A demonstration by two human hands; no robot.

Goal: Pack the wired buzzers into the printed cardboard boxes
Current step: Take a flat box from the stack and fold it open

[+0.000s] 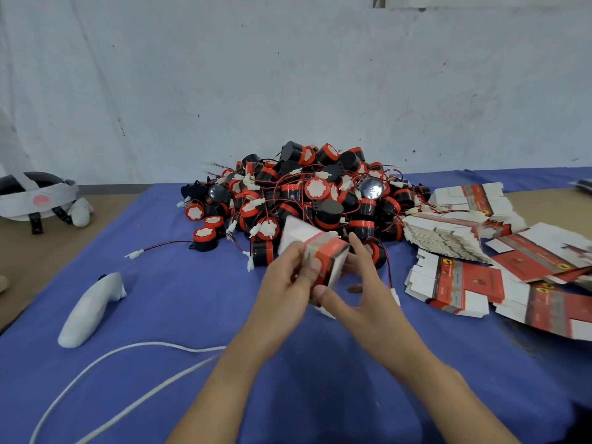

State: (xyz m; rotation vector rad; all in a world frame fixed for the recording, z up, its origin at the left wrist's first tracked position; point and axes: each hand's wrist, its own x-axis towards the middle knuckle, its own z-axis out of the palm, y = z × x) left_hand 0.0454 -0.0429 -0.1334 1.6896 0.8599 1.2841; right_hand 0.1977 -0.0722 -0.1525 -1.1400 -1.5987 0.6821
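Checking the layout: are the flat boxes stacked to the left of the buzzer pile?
No, the flat boxes lie fanned out to the right of the buzzer pile.

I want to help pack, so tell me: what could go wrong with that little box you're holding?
The box sits between the left hand and the right hand with a white flap sticking up; that flap could crease. The wires in the pile of buzzers are tangled, so pulling one buzzer out may drag others along. The flat boxes on the right lie fanned out and could slide apart.
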